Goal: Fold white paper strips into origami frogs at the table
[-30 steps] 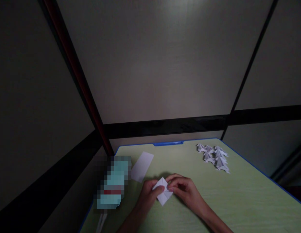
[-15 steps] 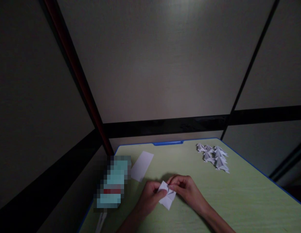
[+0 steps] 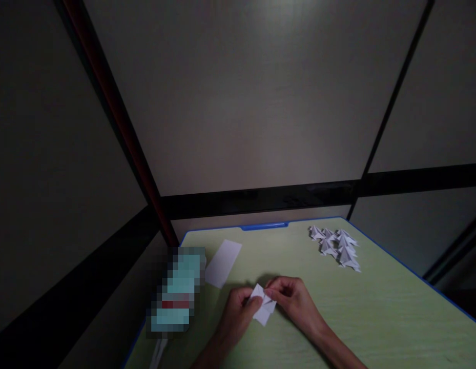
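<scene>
A: What is farthest left on the table point(image 3: 299, 251)?
B: One pale green object point(image 3: 178, 292) with one red band, too blurred to name. One thin white strip point(image 3: 158, 352) pokes out below its near end.

A: And after that?
B: One flat sheet of white paper point(image 3: 223, 263), lying just beside the green object, slightly aslant.

A: How many hands are there?
B: Two, both bare. The left hand point(image 3: 240, 307) comes first, its thumb on top of one small folded paper point(image 3: 265, 308) and its fingers partly hidden behind, pinching it.

A: Where exactly is that folded paper?
B: Between the two hands, near the front of the table, one corner pointing toward the person.

A: Anything beyond it?
B: One blue bar point(image 3: 264, 226) on the far edge.

A: And the right hand point(image 3: 293, 296)?
B: Thumb and forefinger pinch the paper's upper right side.

A: What ends the row?
B: A cluster of white paper figures point(image 3: 328, 248), well apart from both hands. I count at least five; they overlap, so I cannot tell the exact number.
</scene>
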A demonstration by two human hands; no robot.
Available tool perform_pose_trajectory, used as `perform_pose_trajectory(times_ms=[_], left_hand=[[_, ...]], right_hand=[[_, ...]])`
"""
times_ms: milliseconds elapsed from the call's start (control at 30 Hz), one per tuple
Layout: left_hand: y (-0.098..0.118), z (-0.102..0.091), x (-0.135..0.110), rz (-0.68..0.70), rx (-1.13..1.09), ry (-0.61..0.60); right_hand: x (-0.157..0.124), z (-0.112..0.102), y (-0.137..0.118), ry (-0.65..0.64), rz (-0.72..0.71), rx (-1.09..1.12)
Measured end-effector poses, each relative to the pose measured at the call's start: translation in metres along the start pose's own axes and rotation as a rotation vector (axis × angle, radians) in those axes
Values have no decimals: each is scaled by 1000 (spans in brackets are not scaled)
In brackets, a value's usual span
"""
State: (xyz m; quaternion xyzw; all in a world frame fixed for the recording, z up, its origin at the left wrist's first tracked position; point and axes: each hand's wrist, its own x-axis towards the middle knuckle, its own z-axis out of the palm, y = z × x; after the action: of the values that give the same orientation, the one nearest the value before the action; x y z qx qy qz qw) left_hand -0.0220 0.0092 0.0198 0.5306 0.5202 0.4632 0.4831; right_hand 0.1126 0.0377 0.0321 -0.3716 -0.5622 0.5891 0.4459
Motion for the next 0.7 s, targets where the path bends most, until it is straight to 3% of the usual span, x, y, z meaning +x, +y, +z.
perform_pose_trajectory(times_ms=[233,700], left_hand=[[10,2,-2,1,60,12],[11,2,-4,-6,79,30]], right_hand=[[1,0,0,-22,-18,-9],[0,2,2,55,-6,-93]])
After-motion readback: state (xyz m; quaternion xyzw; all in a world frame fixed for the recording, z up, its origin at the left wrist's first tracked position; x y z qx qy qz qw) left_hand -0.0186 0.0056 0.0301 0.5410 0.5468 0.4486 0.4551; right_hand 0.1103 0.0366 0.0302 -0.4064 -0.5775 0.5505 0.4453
